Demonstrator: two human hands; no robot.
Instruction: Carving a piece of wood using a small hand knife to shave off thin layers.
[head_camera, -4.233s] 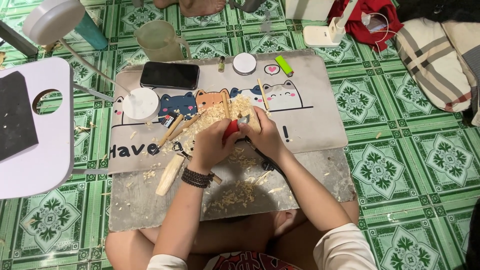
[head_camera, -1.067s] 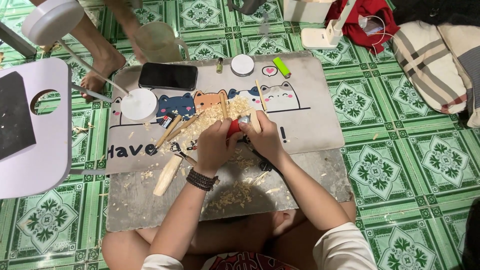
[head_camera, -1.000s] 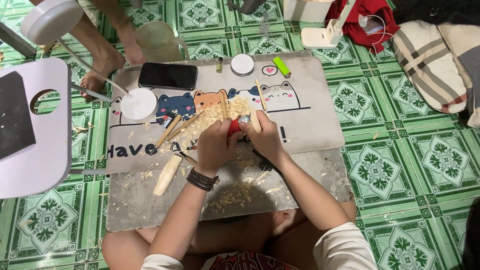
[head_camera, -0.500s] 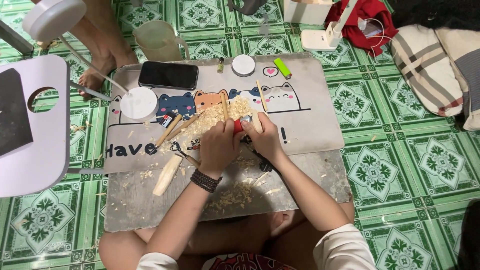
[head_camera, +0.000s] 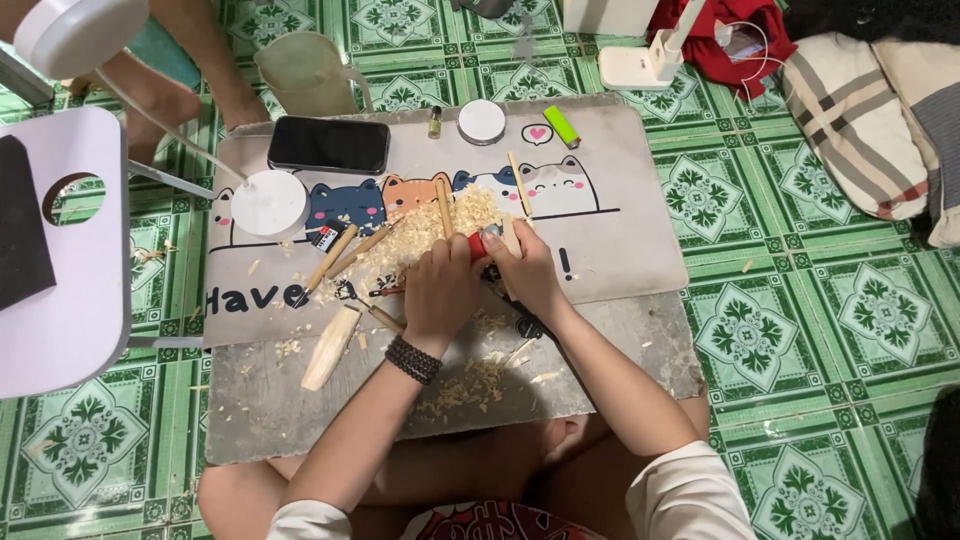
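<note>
My left hand (head_camera: 440, 287), with a dark bead bracelet on its wrist, is closed around a red-handled carving tool (head_camera: 476, 244). My right hand (head_camera: 522, 268) sits right next to it, gripping a small pale wooden piece (head_camera: 511, 234) with the thumb pressed near the tool's tip. Both hands work over a heap of wood shavings (head_camera: 430, 225) on a grey cartoon-cat mat (head_camera: 620, 230). I sit cross-legged on the green tiled floor behind the mat.
Wooden sticks (head_camera: 330, 258), a carved pale wood blank (head_camera: 330, 336), a black phone (head_camera: 328, 145), a white disc lamp base (head_camera: 270, 203), a white lid (head_camera: 481, 121) and a green lighter (head_camera: 561, 127) lie on the mat. A white table (head_camera: 70, 300) stands left. Another person's legs (head_camera: 195, 55) are top left.
My hands stay together at the same spot over the shavings. The other person's legs at the top left have shifted.
</note>
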